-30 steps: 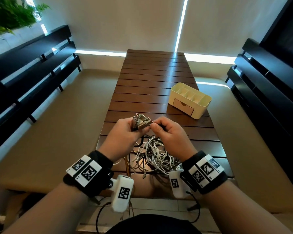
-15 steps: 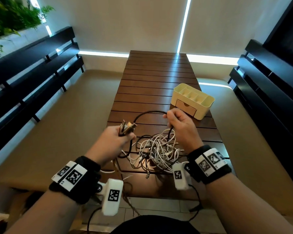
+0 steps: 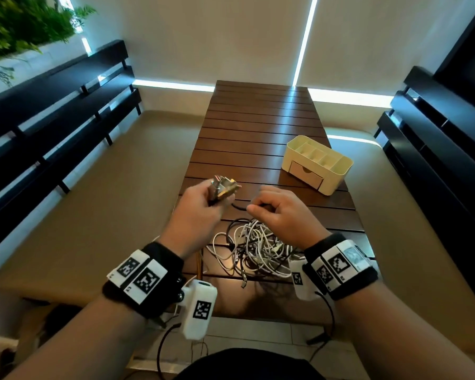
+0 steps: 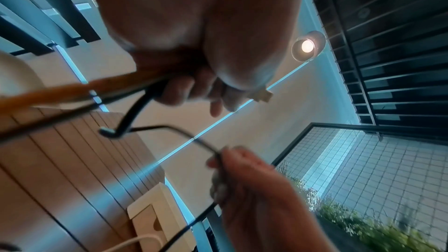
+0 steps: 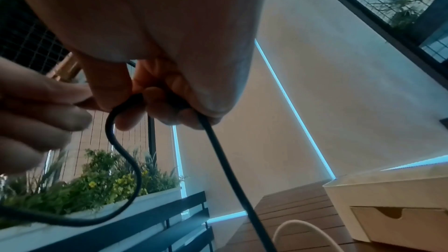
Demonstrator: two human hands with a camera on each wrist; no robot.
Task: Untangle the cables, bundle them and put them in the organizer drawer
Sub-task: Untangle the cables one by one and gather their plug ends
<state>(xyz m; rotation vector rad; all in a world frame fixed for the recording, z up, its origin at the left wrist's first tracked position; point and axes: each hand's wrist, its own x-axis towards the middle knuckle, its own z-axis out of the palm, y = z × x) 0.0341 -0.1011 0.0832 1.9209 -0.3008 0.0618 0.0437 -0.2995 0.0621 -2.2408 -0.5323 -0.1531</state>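
Black cable [image 3: 237, 207] spans both hands above the slatted wooden table [image 3: 261, 127]: left hand [image 3: 195, 212] clenches a cluster of connector plugs [image 3: 224, 186], right hand [image 3: 281, 212] pinches the cable. Tangled white and black cables [image 3: 254, 250] lie just nearer than the hands; cream organizer [image 3: 317, 163] beyond them, drawer [image 3: 306, 174] closed.

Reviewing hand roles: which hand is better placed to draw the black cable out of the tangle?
Right hand: it already pinches the black cable; the left hand grips the connector ends.
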